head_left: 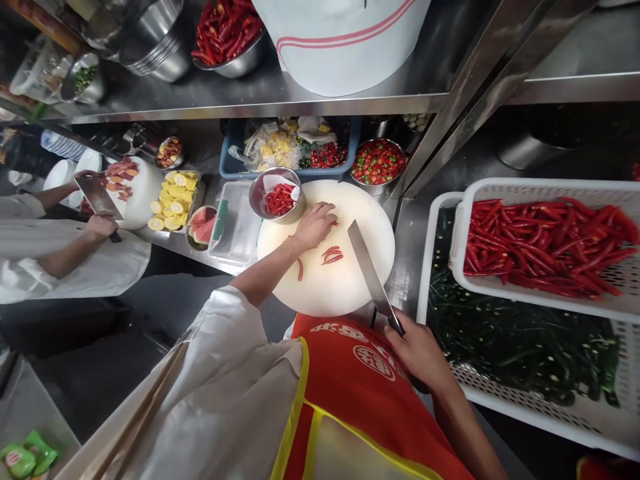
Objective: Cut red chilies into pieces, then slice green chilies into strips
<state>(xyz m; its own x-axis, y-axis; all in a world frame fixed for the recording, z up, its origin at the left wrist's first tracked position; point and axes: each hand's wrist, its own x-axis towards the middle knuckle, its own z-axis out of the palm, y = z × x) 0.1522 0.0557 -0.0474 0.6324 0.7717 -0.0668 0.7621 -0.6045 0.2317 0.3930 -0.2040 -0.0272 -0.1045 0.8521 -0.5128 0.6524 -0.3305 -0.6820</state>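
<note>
red apron [333, 373], yellow-edged: foremost. right hand [414, 347]: wrapped round handle of one knife [367, 263], blade over board's right side. left hand [314, 227]: fingers bent at red bits on round white board [320, 293]; pinching or not, cannot tell. chilli strips [333, 255]: mid-board, between left hand and apron. step, seemingly: cutting chilli. further cuts call for tucked fingertips.

White characters and a round white emblem [374, 362] stand on the red cloth apron with yellow edging [370, 407]; their wording cannot be read; print on the glossy green packet [21, 462] is too small to read.
</note>
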